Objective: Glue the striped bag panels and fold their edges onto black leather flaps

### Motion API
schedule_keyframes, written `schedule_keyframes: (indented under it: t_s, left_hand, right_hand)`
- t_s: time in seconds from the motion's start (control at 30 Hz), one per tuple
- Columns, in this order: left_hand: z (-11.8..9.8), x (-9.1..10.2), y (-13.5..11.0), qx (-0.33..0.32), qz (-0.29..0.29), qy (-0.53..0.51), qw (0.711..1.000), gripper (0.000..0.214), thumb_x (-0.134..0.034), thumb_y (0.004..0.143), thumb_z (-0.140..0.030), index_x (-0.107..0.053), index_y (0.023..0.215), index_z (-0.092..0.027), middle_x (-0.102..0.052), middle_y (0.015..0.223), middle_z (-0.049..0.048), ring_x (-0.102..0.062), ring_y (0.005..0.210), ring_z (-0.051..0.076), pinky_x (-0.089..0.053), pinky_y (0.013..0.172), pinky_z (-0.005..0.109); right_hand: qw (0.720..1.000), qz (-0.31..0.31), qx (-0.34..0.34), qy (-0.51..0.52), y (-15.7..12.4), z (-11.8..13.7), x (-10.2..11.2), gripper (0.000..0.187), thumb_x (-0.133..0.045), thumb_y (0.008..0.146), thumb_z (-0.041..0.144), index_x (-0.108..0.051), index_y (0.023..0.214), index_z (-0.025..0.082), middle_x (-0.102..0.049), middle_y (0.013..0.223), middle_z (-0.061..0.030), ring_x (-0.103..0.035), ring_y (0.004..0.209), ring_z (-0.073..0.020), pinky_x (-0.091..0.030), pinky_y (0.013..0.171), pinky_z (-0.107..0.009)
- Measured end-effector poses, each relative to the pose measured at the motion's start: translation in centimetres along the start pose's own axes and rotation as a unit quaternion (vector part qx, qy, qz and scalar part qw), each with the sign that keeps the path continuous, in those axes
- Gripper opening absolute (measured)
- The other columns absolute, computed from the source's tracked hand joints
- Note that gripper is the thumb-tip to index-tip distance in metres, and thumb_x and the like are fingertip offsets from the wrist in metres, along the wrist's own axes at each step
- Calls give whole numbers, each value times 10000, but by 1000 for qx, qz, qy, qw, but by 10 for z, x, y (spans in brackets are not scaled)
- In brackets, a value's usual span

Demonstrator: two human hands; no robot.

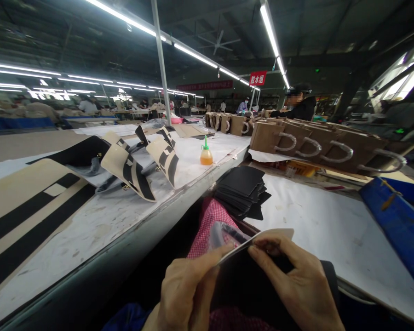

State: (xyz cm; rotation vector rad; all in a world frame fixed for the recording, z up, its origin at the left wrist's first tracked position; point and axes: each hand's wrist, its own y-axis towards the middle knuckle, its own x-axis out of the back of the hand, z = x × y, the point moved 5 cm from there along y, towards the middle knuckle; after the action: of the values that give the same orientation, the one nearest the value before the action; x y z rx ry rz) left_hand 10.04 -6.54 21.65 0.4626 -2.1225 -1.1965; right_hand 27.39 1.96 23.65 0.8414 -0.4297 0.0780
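Low in the head view, my left hand (188,292) and my right hand (296,285) both pinch a thin flat piece (258,237), pale on its upper edge and black underneath, held edge-on between them. My left thumb presses its left end and my right fingers close on its right part. Beyond it lies a stack of black cut pieces (243,191) on the white-covered table (324,225), next to a red-checked cloth (212,220).
Cream and black bag flaps (134,168) stand on the left bench beside an orange glue bottle (206,155). Brown bags with pale handles (313,142) line the right table, a blue bin (400,220) at right. A person (296,106) sits further back.
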Motion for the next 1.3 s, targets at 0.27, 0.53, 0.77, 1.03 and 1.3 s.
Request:
schedule_keyframes:
  t_s: [0.27,0.53,0.77,1.03,1.3]
  left_hand:
    - [-5,-6,8,-36,8,-55,998,378,-488,985,-75,-537,1345,-181,-770,1140,77,-767,926,147,-610,831,174]
    - [-9,-11,9,-123,41,-16,991,418,-443,962,-41,-510,1364,-135,-759,1129,153,-754,993,210,-632,811,240]
    - [24,-25,21,24,154,95,983,327,-534,911,-123,-554,1237,-136,-744,1153,149,-730,1055,261,-621,884,361]
    - [36,-53,32,183,489,233,820,459,-441,851,-20,-560,1293,-48,-775,865,167,-752,786,356,-596,717,492]
    - [52,-44,24,196,482,133,843,330,-488,950,-233,-695,1201,-291,-795,981,30,-748,882,260,-533,775,325]
  right_hand:
    - [998,42,-40,14,3,-12,-2,100,-682,855,278,-747,930,263,-710,725,50,-677,626,-131,-568,636,-210]
    - [984,180,-13,-10,6,-18,-9,211,-533,961,238,-741,971,273,-637,745,10,-627,667,-147,-488,591,-247]
    - [981,167,20,-100,-2,-35,-35,211,-484,979,165,-677,930,236,-610,791,4,-611,686,-146,-457,615,-251]
    - [961,101,160,-201,-18,-9,-39,265,-382,1032,194,-645,1045,178,-677,828,-36,-636,692,-166,-481,617,-273]
    - [978,-8,81,-194,-34,-52,-6,208,-533,1012,350,-630,880,222,-691,798,14,-651,698,-160,-478,663,-294]
